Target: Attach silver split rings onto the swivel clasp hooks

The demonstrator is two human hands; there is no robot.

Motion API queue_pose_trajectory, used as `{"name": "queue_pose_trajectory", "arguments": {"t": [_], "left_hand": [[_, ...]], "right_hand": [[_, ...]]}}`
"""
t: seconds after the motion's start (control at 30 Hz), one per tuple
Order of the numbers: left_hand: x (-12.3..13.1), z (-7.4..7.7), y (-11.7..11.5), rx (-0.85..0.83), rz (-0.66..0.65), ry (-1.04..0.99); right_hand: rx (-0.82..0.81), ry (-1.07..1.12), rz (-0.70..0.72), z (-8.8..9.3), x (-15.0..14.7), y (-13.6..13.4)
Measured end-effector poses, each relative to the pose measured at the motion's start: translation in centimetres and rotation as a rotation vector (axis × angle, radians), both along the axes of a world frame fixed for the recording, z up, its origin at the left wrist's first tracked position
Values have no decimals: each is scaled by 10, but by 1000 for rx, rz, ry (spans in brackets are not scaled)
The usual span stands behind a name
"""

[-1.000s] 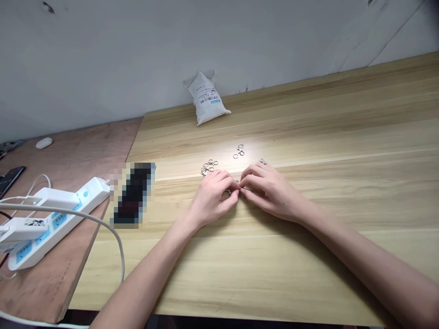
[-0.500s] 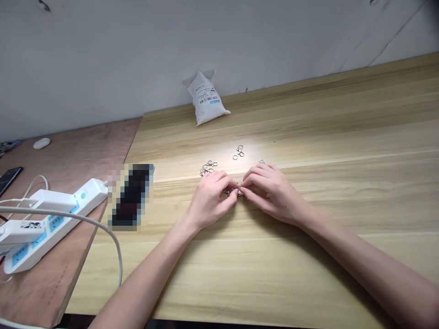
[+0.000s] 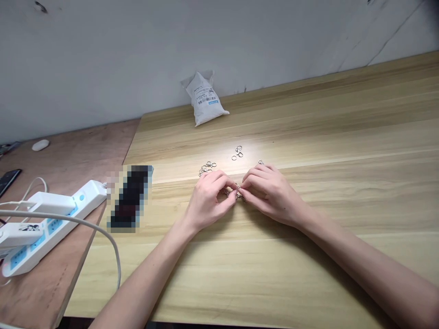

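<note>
Pale table (image 3: 325,151) — left hand (image 3: 208,197), right hand (image 3: 271,194) pinch metal clasp (image 3: 237,191).

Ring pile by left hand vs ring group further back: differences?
The ring pile holds more pieces, bunched together; the ring group is just a few. The ring pile lies close to the left hand; the ring group lies alone, further back. Both: small silvery pieces on the wooden table.
</note>
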State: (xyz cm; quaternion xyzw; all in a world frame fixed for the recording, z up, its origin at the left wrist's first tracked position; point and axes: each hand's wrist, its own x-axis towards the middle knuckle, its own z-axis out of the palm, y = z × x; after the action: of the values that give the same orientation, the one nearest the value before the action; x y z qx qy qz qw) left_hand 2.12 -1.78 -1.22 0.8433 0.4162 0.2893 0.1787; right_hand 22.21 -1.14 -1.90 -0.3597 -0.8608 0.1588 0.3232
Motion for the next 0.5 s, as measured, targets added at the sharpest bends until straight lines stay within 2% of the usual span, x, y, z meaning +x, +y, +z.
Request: {"name": "queue_pose_trajectory", "arguments": {"t": [0.23, 0.5], "left_hand": [[-1, 1, -1, -3, 0, 15], [-2, 1, 0, -14, -13, 18]], "right_hand": [[5, -14, 9, -1, -2, -3], [-14, -21, 90, -2, -4, -5]]}}
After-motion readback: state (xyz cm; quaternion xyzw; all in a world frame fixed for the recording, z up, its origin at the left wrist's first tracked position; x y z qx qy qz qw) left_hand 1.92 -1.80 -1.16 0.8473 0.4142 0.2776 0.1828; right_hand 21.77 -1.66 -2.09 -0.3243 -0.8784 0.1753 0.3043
